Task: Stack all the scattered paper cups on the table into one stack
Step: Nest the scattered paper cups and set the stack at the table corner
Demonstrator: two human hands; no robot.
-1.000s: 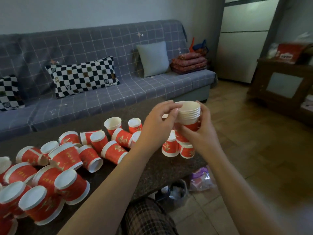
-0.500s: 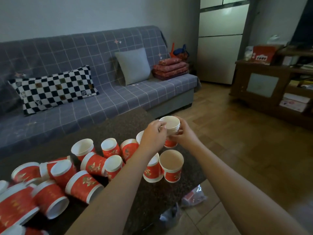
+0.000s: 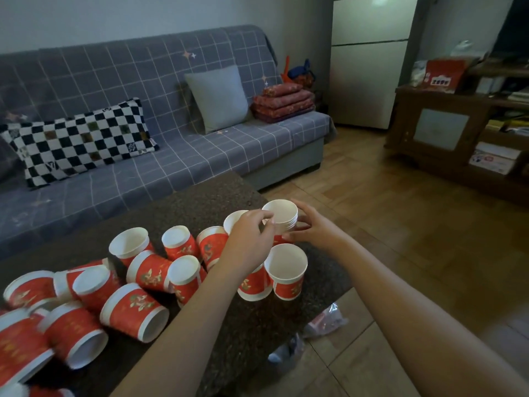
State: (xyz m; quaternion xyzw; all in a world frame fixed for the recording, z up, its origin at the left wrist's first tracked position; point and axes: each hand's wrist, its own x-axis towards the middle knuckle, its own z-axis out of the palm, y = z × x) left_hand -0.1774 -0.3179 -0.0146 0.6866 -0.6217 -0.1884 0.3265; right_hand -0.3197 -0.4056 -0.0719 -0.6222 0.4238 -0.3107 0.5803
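1. Loose cups (image 3: 134, 313), well to the left of the left hand: many red-and-white paper cups lie on their sides or upside down across the tabletop (image 3: 206, 202). None of these is nested. Judgement: most of the task is outstanding.

2. Left hand (image 3: 249, 239): fingers curled, fingertips pinching the near rim of the stack (image 3: 282, 217). A second ago this hand held the stack raised well above the tabletop; it has since come down with it.

3. The stack, between the two hands: several nested cups, mouth up, rims showing as tight white bands. It now sits low at the far right end of the tabletop. Whether its base touches the surface cannot be told; the hands hide it.

4. Upright cup (image 3: 286, 270), just nearer than both hands: standing mouth up, empty, ungripped. Judgement: a convenient next candidate.

5. Right hand (image 3: 312, 233): fingers spread along the stack's right side, steadying it rather than clenching.

6. Finding: the stack has been lowered, apparently to park it.
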